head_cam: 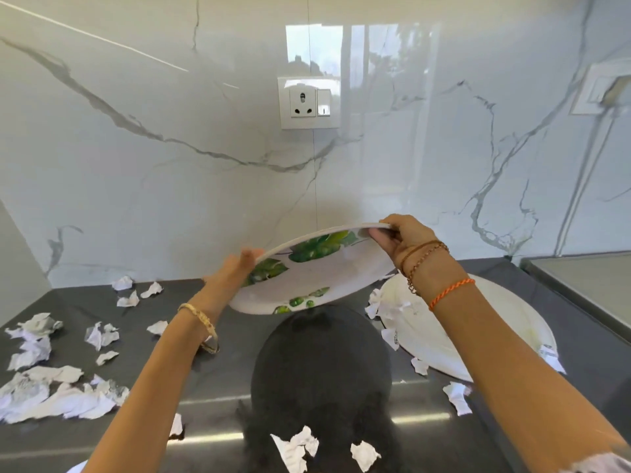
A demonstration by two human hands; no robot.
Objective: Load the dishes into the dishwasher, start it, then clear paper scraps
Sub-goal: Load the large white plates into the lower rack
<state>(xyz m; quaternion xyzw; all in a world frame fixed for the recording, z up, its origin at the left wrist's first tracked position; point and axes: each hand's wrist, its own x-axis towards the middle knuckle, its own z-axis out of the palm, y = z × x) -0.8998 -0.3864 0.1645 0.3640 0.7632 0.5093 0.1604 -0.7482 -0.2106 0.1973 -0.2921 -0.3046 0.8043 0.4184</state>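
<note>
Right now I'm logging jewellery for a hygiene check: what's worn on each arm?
Both forearms are bare. The left wrist has gold bangles. The right wrist has a thin brown thread, a gold bead chain and an orange braided thread. A white frilled sleeve edge shows at bottom right.

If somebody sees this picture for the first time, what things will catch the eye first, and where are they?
First, the leaf-patterned plate, held tilted above the dark counter by both hands: the left hand at its left rim, the right hand at its upper right rim. Next, the crumpled paper scraps scattered over the counter, thickest at the left. A white plate lies on the counter at the right.
</note>
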